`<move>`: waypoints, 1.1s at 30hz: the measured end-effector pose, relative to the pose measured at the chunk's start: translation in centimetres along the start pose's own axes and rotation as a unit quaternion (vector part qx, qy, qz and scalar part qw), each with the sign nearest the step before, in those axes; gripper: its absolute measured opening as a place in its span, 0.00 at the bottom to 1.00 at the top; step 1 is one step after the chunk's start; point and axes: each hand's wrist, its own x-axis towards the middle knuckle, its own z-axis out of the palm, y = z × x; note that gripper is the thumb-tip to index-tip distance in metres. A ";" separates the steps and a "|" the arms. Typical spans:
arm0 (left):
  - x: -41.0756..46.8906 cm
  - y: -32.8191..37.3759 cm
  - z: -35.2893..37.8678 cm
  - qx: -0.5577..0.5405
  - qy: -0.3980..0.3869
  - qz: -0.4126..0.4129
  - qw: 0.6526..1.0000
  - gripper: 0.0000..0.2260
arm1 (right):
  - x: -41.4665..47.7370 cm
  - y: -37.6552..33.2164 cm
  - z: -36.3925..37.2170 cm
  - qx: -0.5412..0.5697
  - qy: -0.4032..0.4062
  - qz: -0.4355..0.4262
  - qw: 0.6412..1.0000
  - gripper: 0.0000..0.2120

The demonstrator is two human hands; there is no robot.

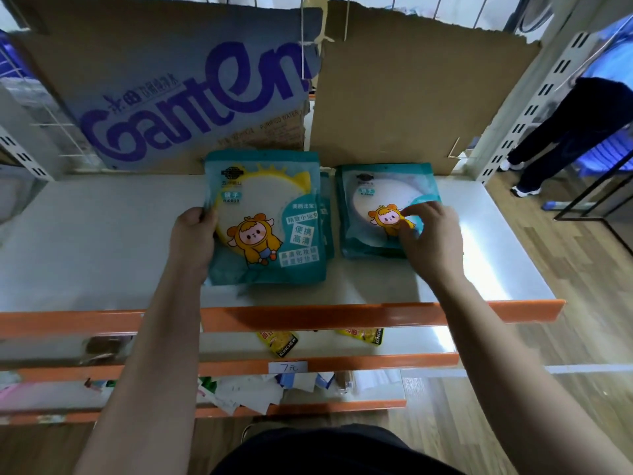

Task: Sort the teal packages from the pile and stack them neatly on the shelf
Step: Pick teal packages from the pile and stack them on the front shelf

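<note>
A: Status, top shelf (102, 234)?
B: Two teal lots, side by side against the cardboard (411, 97). Right stack (363, 231) lies flat, several deep, edges fairly square. Left lot: one pack (267, 217) on top, with edges of others showing past its right side.
A: Hands?
B: Left hand (193, 231) grips that pack by its left edge, thumb on the face, fingers curled beneath. It looks slightly raised; can't tell if it rests on those under it. Right hand (428, 234) has bent fingers down on the right stack's top pack, by the cartoon figure. Pinching or only pressing, can't tell.
A: Progress?
B: Well under way, I judge. Two stacks begun, the held pack not yet settled.
A: What's left?
B: The pile (246, 392) on the bottom shelf is a jumble, mostly white and mixed wrappers. Perhaps some teal in it, too blurred to count. Yellow packets (279, 341) on the middle shelf aren't ours.
</note>
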 end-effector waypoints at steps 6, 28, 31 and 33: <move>2.3 0.4 1.4 0.050 0.000 0.001 0.999 0.08 | -5.3 -2.2 2.0 -0.012 -0.010 -0.014 1.000 0.11; 2.5 0.4 2.2 0.329 0.052 0.127 0.934 0.24 | -5.0 -3.7 2.6 -0.042 0.014 -0.065 0.997 0.11; 1.6 0.0 0.0 0.327 0.060 0.167 0.928 0.17 | -4.5 -5.7 3.2 -0.010 -0.009 -0.102 0.995 0.10; 0.6 -0.4 -2.0 0.341 0.075 0.200 0.915 0.14 | -4.2 -7.3 4.0 0.022 -0.047 -0.125 0.991 0.12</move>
